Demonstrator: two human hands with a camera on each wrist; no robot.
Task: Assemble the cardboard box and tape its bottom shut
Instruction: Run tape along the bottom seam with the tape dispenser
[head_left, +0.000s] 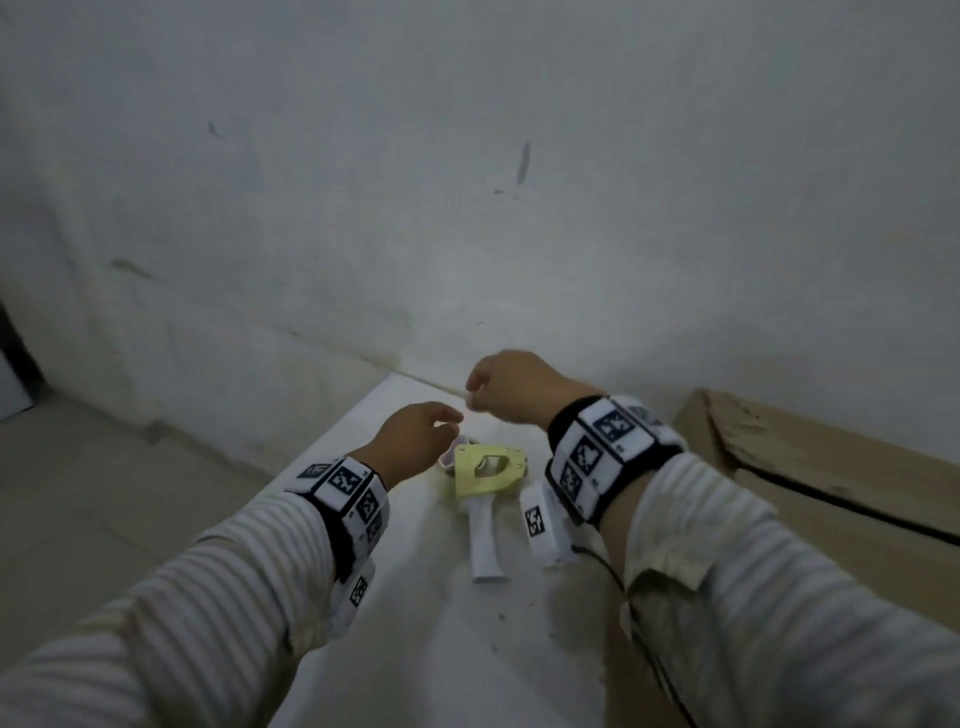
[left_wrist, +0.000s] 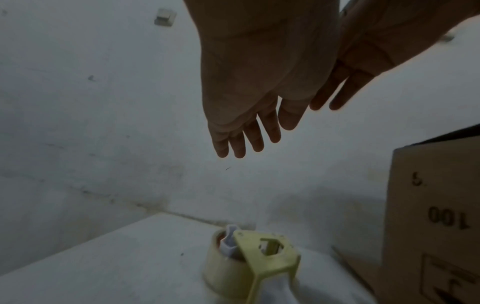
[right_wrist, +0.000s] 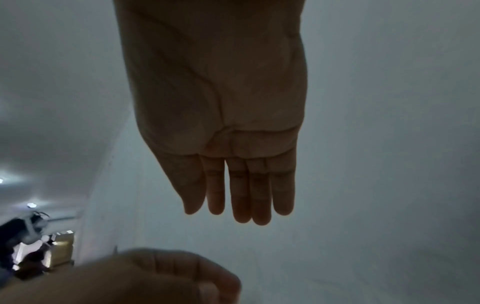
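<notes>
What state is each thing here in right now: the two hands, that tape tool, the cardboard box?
left hand: open, empty, above the dispenser.
right hand: open, holding nothing.
tape dispenser: lying on the white table, untouched.
cardboard box: beside the table, bottom not visible.

White table (head_left: 415, 649) carries a yellow tape dispenser (head_left: 485, 475) beside a cardboard box (head_left: 831, 493)

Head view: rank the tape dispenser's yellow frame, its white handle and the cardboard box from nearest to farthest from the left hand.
From the left hand:
1. Yellow frame of the tape dispenser, just right of the hand, on the white table.
2. White handle, pointing back toward the person.
3. Cardboard box, far right, beyond the right hand.
</notes>
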